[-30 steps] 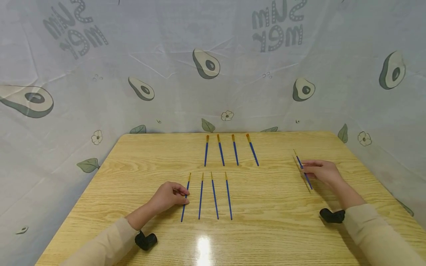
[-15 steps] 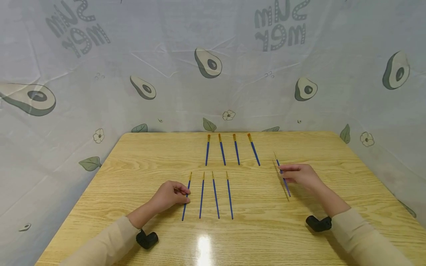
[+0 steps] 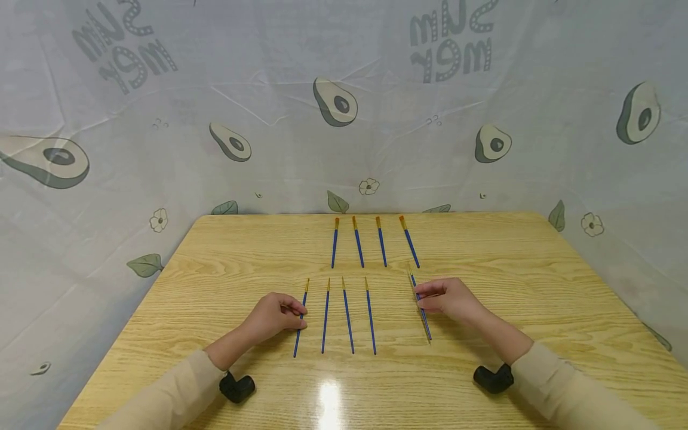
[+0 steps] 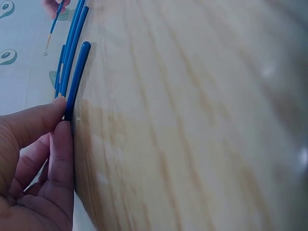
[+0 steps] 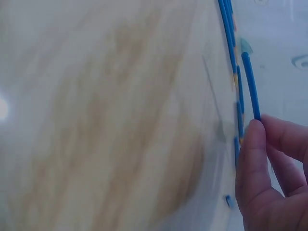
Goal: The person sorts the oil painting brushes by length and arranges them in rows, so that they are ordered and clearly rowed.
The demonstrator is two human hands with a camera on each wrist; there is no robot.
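My right hand (image 3: 451, 300) pinches a thin blue-handled paintbrush (image 3: 424, 318) between thumb and fingers, close over the table. Its fine tip points toward the back; the right wrist view shows the rounded end of its handle (image 5: 250, 84) above the fingertips. On the left, my left hand (image 3: 276, 318) pinches the handle of another blue paintbrush (image 3: 297, 340), which lies on the table at the left end of the front row. Beside it lie three more fine-tipped brushes, among them a paintbrush (image 3: 371, 322) nearest the right hand.
Several blue paintbrushes with wider brown bristles form a row farther back, the rightmost being a slanted paintbrush (image 3: 410, 243). Everything lies on a wooden table (image 3: 242, 251). A patterned cloth (image 3: 269, 173) hangs behind it.
My right hand has moved left and somewhat nearer with its paintbrush, from the table's right side to right of the front row. The left hand has stayed in place.
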